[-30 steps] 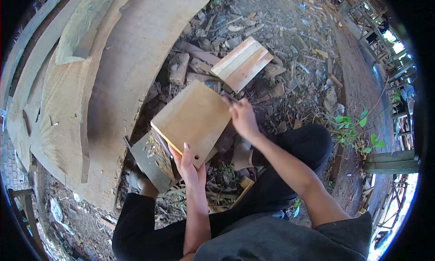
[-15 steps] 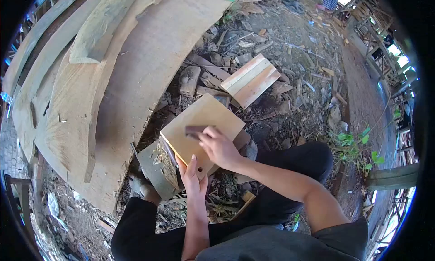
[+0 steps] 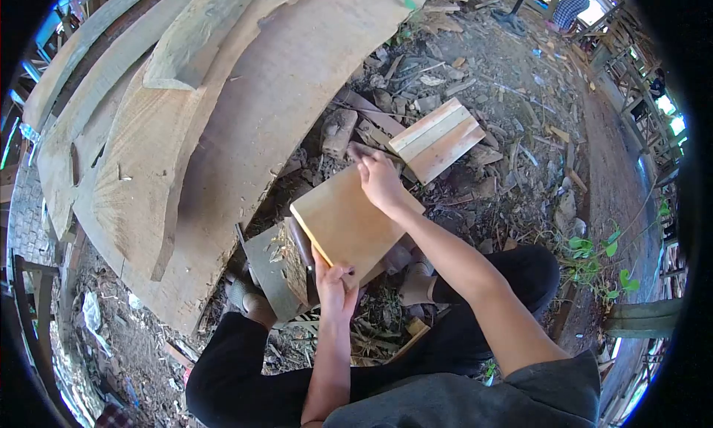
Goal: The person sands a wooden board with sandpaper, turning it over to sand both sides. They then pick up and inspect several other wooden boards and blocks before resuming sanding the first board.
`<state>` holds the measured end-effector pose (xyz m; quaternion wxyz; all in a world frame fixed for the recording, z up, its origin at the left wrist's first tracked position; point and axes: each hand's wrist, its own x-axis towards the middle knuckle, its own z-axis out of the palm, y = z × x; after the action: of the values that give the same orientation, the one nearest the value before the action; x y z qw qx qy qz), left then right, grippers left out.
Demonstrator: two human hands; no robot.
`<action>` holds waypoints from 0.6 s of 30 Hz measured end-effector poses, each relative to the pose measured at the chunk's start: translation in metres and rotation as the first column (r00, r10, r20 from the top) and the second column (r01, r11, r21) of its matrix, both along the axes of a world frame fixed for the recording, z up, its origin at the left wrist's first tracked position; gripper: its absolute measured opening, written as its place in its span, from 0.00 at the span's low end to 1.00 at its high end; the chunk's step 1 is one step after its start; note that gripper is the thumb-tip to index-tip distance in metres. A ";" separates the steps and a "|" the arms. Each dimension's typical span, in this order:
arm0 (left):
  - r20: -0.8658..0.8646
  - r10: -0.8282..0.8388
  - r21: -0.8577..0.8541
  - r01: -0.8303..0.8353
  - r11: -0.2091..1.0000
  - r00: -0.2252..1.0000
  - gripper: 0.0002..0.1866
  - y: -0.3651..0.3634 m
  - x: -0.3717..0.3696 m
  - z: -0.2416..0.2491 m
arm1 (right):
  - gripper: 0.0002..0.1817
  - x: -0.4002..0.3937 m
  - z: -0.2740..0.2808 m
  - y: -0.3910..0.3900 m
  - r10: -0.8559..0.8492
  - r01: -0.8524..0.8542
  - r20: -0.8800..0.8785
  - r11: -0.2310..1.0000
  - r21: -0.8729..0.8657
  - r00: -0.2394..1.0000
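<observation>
A smooth, pale yellow-brown wooden board (image 3: 353, 220) lies tilted in front of my knees. My left hand (image 3: 336, 290) is closed on its near edge, thumb on top close to a small round hole. Over the board's far edge, my right hand (image 3: 381, 179) grips a flat dark-brown piece of sandpaper (image 3: 362, 151); its fingers partly cover it. Beside the board's left edge is a dark rounded bar (image 3: 300, 242). A rough wood block (image 3: 295, 272) and a grey flat panel (image 3: 266, 253) lie below it. Whatever supports the board is mostly hidden.
A striped wooden panel (image 3: 437, 140) lies beyond the board, near a brick-like block (image 3: 339, 133). Large wooden slabs (image 3: 245, 138) fill the left. Scraps litter the ground. A leafy plant (image 3: 594, 257) grows at right. Another person (image 3: 570, 8) is far off.
My right hand has slid the sandpaper from the board's middle away from me to its far edge. My left hand still holds the near edge. The whole view has shifted slightly.
</observation>
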<state>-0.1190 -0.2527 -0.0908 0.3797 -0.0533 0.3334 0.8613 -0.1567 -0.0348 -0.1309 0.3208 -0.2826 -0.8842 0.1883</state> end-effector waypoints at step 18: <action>0.005 0.017 0.053 -0.017 0.998 1.000 0.50 -0.001 0.000 -0.004 | 0.09 0.029 0.020 -0.037 0.334 -0.324 0.077 0.939 -0.117 0.940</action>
<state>-0.1186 -0.2532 -0.0949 0.3745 -0.0477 0.3091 0.8729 -0.1278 -0.0718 -0.1105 0.2275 -0.1556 -0.9224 0.2706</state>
